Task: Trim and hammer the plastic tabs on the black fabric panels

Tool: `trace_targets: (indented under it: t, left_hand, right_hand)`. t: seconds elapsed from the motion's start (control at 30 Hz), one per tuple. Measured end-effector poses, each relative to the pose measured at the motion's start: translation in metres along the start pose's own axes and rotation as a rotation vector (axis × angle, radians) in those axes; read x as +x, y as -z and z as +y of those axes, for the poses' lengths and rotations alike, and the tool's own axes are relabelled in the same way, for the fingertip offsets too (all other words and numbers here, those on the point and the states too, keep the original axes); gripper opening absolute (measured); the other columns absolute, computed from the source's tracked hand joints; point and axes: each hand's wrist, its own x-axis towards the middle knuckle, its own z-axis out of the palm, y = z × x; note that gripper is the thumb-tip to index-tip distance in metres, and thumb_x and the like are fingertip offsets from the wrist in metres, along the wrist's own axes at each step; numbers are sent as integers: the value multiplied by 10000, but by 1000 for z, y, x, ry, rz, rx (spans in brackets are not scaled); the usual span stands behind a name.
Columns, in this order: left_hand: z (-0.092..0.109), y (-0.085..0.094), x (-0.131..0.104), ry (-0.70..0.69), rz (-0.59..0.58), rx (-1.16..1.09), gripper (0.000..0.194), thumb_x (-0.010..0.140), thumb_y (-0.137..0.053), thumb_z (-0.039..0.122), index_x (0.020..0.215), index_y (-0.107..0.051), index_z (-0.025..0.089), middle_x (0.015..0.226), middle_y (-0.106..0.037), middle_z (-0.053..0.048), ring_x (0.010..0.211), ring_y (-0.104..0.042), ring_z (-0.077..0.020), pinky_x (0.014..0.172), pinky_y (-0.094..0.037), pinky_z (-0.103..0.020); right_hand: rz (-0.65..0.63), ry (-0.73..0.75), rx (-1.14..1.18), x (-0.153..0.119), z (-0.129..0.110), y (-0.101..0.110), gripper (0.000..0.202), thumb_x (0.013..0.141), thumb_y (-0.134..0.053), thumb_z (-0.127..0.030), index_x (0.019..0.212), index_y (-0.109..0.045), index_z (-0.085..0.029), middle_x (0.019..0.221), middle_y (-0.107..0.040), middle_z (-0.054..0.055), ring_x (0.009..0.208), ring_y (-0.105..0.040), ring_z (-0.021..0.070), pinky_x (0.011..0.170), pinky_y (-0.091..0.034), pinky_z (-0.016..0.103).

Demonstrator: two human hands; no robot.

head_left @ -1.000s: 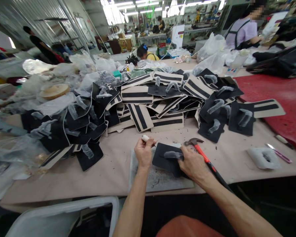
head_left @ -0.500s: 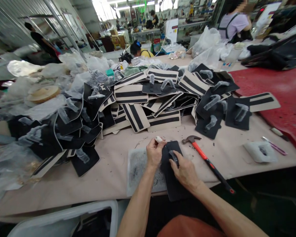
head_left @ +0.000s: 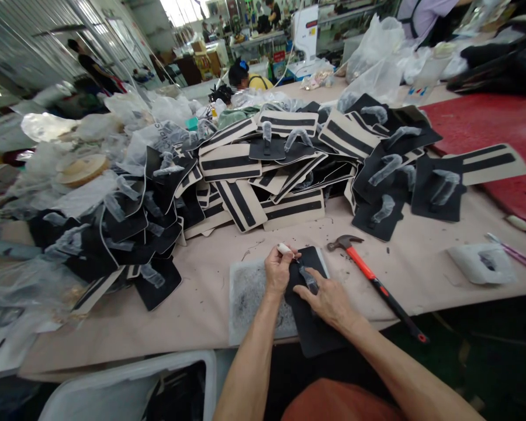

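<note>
A black flat panel (head_left: 313,336) lies partly over a pale, speckled slab (head_left: 248,301) at the table's front edge and juts out past it. Closed around a small white-handled tool (head_left: 284,248), my left hand (head_left: 277,270) is at the panel's upper left; the tool's thin tip points at the panel and is too small to make out. My right hand (head_left: 331,301) rests on the panel, thumb and fingers around its plastic-wrapped handle (head_left: 307,278). To the right lies a claw hammer (head_left: 368,272) with a red and black grip.
A heap of similar panels (head_left: 234,164), black with wrapped handles or beige with black stripes, spans the table behind. Plastic bags (head_left: 135,111) lie at left. A white block (head_left: 482,263) and pink tweezers-like tool (head_left: 515,251) lie right. A bin (head_left: 127,380) stands below. Co-workers sit beyond.
The view has shifted slightly. My right thumb and fingers have spread a little on the panel, showing more of the wrapped handle. My left hand still holds the white-handled tool.
</note>
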Motion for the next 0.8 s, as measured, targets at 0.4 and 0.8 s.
trace_targets:
  t: [0.4, 0.8]
  left_hand:
    - [2, -3, -1, -26, -23, 105, 340, 805, -735, 444, 960, -639, 156, 883, -736, -51, 810, -742, -209, 804, -586, -325]
    - [4, -6, -14, -363, -127, 620, 114, 908, -591, 276, 970, -656, 205, 932, -730, -65, 850, -682, -201, 804, -521, -306]
  right_hand:
    - [26, 14, -15, 0, 2, -4, 642, 912, -517, -632, 1387, -544, -200, 884, -743, 130, 851, -717, 323, 717, -514, 378]
    - [104, 176, 279, -8, 42, 33, 472, 921, -525, -472, 1290, -581, -182, 1047, -668, 95, 920, -628, 231, 819, -493, 341]
